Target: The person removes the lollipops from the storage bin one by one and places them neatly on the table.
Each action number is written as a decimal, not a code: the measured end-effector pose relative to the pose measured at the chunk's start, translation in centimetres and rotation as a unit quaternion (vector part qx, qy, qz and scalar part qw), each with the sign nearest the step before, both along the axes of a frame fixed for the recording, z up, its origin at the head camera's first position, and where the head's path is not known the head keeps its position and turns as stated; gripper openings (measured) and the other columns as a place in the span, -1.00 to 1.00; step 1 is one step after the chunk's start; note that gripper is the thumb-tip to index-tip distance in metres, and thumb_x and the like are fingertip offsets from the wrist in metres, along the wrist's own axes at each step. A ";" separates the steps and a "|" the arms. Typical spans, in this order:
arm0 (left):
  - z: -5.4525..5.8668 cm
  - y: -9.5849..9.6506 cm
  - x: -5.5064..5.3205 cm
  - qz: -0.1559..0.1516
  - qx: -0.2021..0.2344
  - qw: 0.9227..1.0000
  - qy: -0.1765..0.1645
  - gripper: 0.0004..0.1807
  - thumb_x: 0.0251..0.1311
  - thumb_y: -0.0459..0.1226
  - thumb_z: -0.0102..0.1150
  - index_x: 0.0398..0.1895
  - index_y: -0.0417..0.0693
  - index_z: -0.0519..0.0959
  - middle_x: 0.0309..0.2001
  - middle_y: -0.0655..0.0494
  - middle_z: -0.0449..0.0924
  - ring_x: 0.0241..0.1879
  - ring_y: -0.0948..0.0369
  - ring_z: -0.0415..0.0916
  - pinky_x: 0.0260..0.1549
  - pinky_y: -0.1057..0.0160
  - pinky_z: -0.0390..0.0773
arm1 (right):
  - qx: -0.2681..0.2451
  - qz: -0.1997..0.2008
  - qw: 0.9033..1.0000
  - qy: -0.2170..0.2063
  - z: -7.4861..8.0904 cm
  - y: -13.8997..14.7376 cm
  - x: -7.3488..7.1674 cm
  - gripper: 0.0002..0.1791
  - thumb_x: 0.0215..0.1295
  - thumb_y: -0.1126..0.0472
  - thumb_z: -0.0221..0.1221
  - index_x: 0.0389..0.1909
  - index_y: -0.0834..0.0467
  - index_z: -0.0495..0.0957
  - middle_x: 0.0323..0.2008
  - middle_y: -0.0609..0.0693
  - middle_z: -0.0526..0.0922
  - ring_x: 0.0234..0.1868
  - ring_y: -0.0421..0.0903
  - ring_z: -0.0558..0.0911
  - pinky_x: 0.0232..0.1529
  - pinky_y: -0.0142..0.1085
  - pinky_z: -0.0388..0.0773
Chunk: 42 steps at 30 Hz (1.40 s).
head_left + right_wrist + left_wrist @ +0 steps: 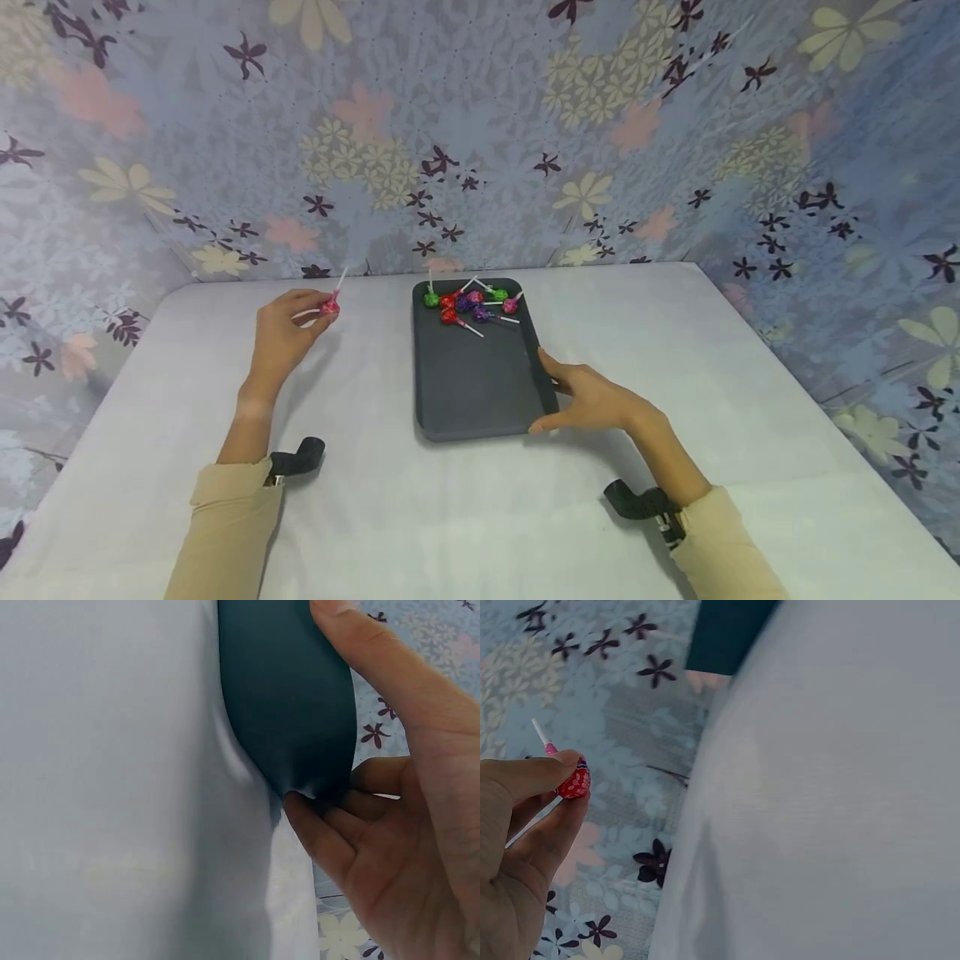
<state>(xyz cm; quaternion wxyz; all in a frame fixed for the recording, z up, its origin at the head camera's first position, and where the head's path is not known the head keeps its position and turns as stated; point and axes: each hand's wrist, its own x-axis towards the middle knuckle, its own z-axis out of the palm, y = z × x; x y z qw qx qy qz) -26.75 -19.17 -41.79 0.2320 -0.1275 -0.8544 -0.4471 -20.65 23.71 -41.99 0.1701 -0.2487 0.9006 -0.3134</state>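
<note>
My left hand (281,329) pinches a lollipop (330,307) in a pink-red wrapper between thumb and fingers, above the table left of the tray. Its white stick points up. In the left wrist view the wrapped lollipop head (574,782) shows at the fingertips; a thin white strip lies between the fingers, and I cannot tell what it is. A dark grey tray (480,383) lies on the table. My right hand (592,398) grips its near right corner, thumb at the front edge and fingers along the right side. Several lollipops (448,316), red, green, purple and pink, lie at the tray's far end.
A white cloth covers the table (360,517). Flower-patterned fabric (480,125) hangs behind and at both sides. Dark camera mounts (300,457) sit at both wrists, below beige sleeves.
</note>
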 end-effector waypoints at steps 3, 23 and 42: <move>1.1 -0.3 -0.3 0.005 0.019 1.000 0.005 -0.72 0.11 -0.51 0.31 -0.07 -0.40 0.65 -0.04 -0.21 0.64 -0.09 -0.06 0.64 -0.04 0.28 0.60 | -0.018 0.008 1.000 0.003 0.4 0.5 -0.7 0.32 -0.01 -0.18 0.43 0.52 0.29 -0.20 0.51 0.28 -0.05 0.35 0.21 0.37 0.28 -0.05 0.41; 1.7 -2.4 -1.5 0.005 0.075 0.997 -0.012 -0.70 0.12 -0.47 0.33 -0.05 -0.39 0.65 -0.04 -0.26 0.64 -0.15 0.33 0.61 -0.06 0.43 0.59 | -0.312 0.068 0.942 -0.106 -3.1 3.7 -3.7 0.09 0.01 0.45 0.39 0.49 0.39 -0.08 0.54 0.25 -0.23 0.50 0.26 -0.10 0.33 -0.44 0.29; -0.5 -5.5 -2.8 -0.009 -0.126 0.985 -0.118 -0.73 0.17 -0.57 0.18 -0.05 -0.53 0.59 0.04 -0.44 0.54 -0.01 -0.25 0.58 0.04 -0.05 0.57 | -0.299 0.051 0.945 -0.126 -4.3 3.2 -2.5 0.08 0.04 0.42 0.38 0.51 0.32 -0.07 0.55 0.23 -0.23 0.51 0.19 -0.05 0.32 -0.47 0.30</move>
